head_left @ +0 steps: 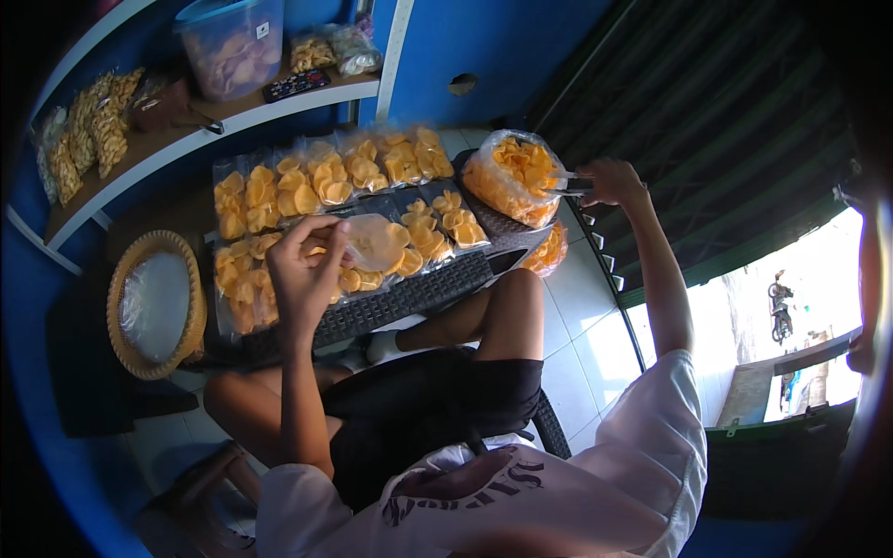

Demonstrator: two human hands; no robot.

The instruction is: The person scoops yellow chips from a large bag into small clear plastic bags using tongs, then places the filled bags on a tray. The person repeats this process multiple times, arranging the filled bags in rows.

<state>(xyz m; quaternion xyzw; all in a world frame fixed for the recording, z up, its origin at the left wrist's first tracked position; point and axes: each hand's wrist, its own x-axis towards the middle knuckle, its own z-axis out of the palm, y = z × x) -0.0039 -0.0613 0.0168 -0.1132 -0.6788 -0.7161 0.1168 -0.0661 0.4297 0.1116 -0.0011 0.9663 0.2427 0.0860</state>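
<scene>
My left hand pinches a small translucent plastic bag between thumb and fingers, above the rows of packed chips. My right hand is closed round metal tongs. Their tips reach into a large clear bag of orange-yellow chips, which stands with its mouth spread at the far right end of the dark woven table. Filled clear packets of round yellow chips lie side by side in rows on this table. Part of the nearer row is hidden behind my left hand.
A wicker basket with clear plastic bags stands at the left. Another bag of chips sits lower, right of the table. A shelf at the back carries a plastic tub, a calculator-like dark device and snack packs.
</scene>
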